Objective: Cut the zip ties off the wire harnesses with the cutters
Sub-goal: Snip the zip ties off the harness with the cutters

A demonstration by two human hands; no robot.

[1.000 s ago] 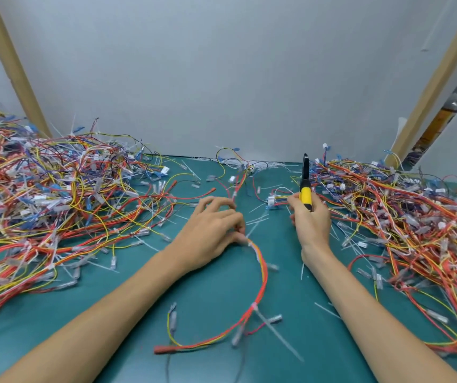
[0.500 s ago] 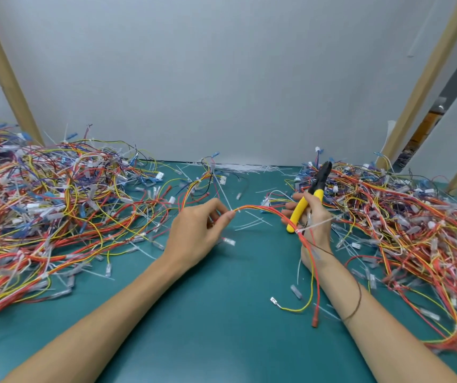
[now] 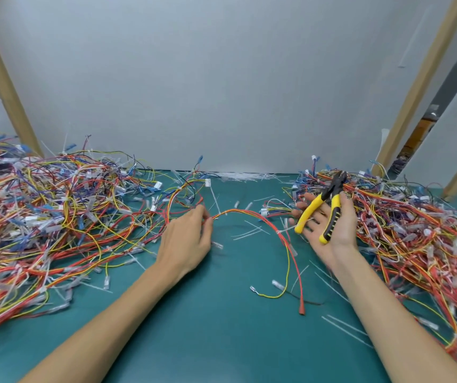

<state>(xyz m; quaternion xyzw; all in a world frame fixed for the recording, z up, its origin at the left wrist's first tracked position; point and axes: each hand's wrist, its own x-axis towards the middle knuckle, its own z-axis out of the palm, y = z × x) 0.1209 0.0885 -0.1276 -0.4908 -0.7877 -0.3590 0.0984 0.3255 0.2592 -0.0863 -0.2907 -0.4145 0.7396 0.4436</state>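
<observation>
A tangled heap of multicoloured wire harnesses (image 3: 42,217) covers the left of the teal table mat (image 3: 221,327). The left hand (image 3: 185,244) pinches a red, orange and yellow wire harness (image 3: 252,214) between thumb and fingertips; the harness arches rightward, with a white zip tie (image 3: 284,230) on it. The right hand (image 3: 332,236), palm up, holds black-jawed, yellow-handled cutters (image 3: 324,205), thumb against one handle, handles spread. A second heap of harnesses (image 3: 415,230) lies beyond.

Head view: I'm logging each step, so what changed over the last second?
The left hand lifted the harness off the mat and now pinches it, arched toward the right hand, its ends trailing on the mat. The right hand turned palm up, and the cutters, upright and closed before, lie across it with handles spread. The left pile and right pile stayed put.
</observation>
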